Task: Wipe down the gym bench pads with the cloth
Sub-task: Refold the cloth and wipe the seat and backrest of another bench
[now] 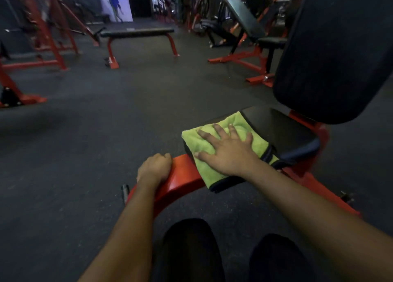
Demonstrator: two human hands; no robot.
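Observation:
A green cloth (195,142) with a dark edge lies over the front-left corner of the black seat pad (282,131) of a red-framed gym bench. My right hand (227,150) presses flat on the cloth with fingers spread. The cloth hangs over the pad's near edge. My left hand (154,169) grips the end of the red frame bar (182,175) just left of the seat, fingers curled round it. The bench's upright black back pad (338,54) rises at the right, behind the seat.
A flat black bench (138,32) on red legs stands across the dark rubber floor (106,111). An incline bench (246,22) stands at the back right, red racks (49,37) at the left. My dark-clad knees (189,247) are at the bottom.

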